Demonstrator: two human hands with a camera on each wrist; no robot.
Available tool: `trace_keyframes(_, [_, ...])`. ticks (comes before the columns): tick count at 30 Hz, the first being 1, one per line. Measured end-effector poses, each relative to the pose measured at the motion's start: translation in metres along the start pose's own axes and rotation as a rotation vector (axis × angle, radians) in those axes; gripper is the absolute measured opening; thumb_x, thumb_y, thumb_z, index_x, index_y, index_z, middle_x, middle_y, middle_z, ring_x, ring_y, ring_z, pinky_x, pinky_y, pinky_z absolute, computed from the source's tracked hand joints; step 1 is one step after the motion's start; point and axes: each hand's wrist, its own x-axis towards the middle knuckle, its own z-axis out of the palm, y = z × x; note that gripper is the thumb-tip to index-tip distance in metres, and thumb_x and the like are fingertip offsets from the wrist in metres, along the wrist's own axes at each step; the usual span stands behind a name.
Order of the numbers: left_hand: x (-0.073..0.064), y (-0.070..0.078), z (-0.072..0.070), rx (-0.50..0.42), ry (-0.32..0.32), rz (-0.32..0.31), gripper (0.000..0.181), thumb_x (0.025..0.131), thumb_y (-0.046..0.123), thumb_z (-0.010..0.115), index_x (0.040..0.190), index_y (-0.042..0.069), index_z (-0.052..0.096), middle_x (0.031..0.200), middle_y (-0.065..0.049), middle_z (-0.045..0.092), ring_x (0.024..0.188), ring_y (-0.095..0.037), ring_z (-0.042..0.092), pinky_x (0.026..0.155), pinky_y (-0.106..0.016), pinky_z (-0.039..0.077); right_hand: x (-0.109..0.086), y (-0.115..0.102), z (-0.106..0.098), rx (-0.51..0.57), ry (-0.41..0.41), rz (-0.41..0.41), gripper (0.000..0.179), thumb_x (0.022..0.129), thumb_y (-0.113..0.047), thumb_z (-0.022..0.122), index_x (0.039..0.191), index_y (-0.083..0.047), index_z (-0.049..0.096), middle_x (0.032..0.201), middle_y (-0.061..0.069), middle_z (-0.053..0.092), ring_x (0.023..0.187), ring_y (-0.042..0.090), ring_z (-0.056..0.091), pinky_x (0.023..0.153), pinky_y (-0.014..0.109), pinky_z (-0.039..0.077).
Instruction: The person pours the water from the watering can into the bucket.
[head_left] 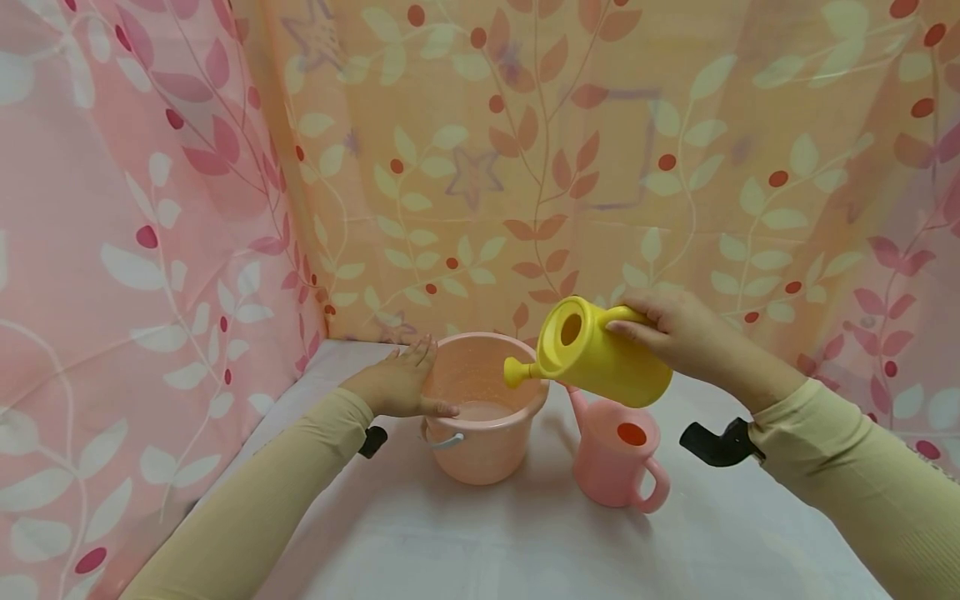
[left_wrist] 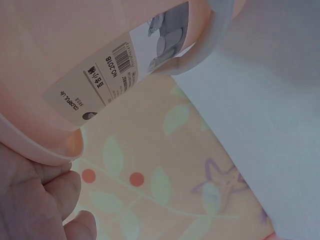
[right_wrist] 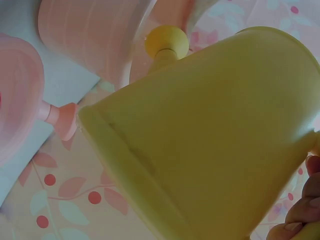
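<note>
My right hand point(head_left: 671, 329) grips the handle of a yellow watering can point(head_left: 618, 358), raised and tilted left. Its spout's round yellow rose point(head_left: 516, 372) hangs over the right side of a peach bucket point(head_left: 483, 457). My left hand point(head_left: 397, 382) rests on the bucket's left rim, fingers extended and thumb at the near rim. In the left wrist view, fingertips point(left_wrist: 82, 227) show beside the rim, near a printed label point(left_wrist: 112, 72). Whether liquid lies in the bucket or leaves the rose, I cannot tell. The yellow can hides part of the right fingers in the right wrist view.
A pink watering can point(head_left: 606, 458) stands upright right of the bucket, below the yellow one, its handle towards the front right. A grey-white handle point(head_left: 447, 442) hangs on the bucket's side. Patterned curtains point(head_left: 480, 208) enclose the white table point(head_left: 450, 542) at back and sides.
</note>
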Motion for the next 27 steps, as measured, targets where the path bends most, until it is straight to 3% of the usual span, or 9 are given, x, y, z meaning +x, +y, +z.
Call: trace_keyframes(27, [-0.0023,0.0016,-0.0017,-0.014,0.002,0.001,0.122,0.067,0.086,0.036,0.145,-0.003,0.003,0.151,-0.018,-0.001,0.139,-0.028,0.003,0.111,-0.048,0.008,0.0036,-0.0017,0.0012,-0.017,-0.058,0.016,0.011,0.086,-0.02,0.064,0.081,-0.015,0.056,0.064,-0.005,0.047,0.063,0.014,0.046,0.056,0.025,0.043])
